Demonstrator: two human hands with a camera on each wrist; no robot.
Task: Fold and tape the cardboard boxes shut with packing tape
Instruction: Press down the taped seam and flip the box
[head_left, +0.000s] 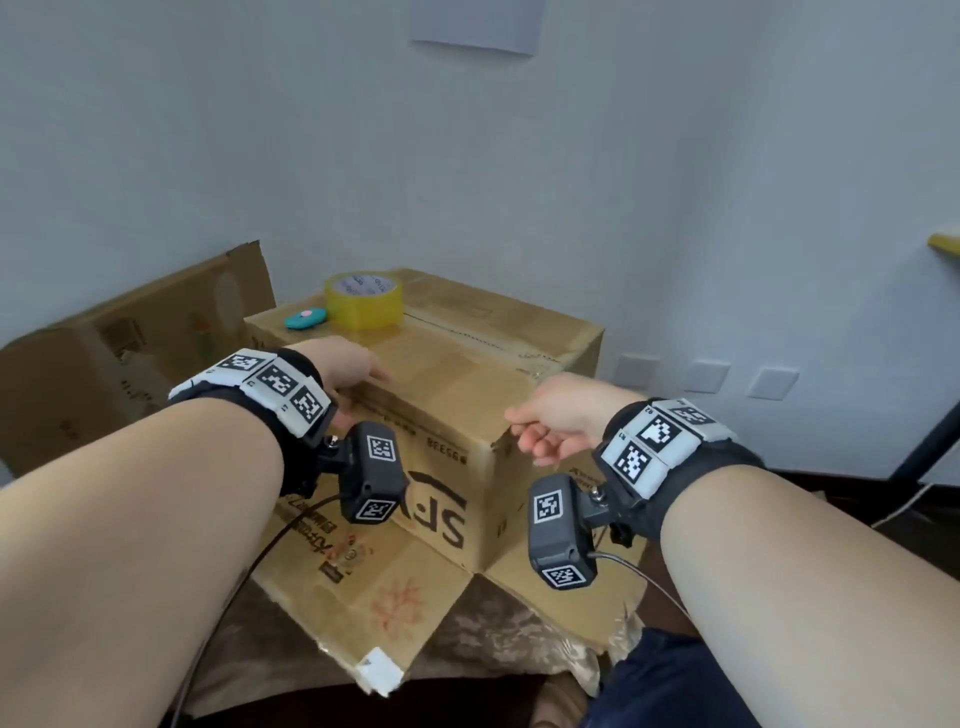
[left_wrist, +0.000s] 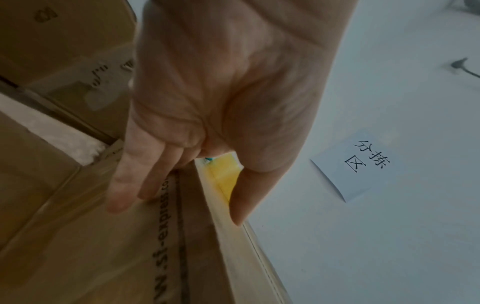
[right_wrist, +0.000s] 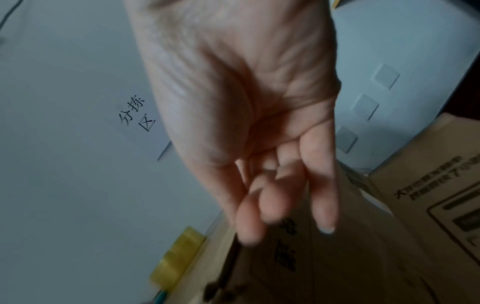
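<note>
The closed cardboard box (head_left: 452, 384) carries a yellow tape roll (head_left: 363, 300) at its far left corner. The left hand (head_left: 347, 370) lies with a released grip along the box's near top edge, thumb over the top; the right hand (head_left: 558, 415), loosely curled and holding nothing, hovers just beside the near right corner.

A parcel-sorting room, it seems: courier-printed cardboard boxes (head_left: 441, 395) stand stacked against a bare white wall (head_left: 571, 182) bearing a paper sign (left_wrist: 355, 164) reading "分拣区".
</note>
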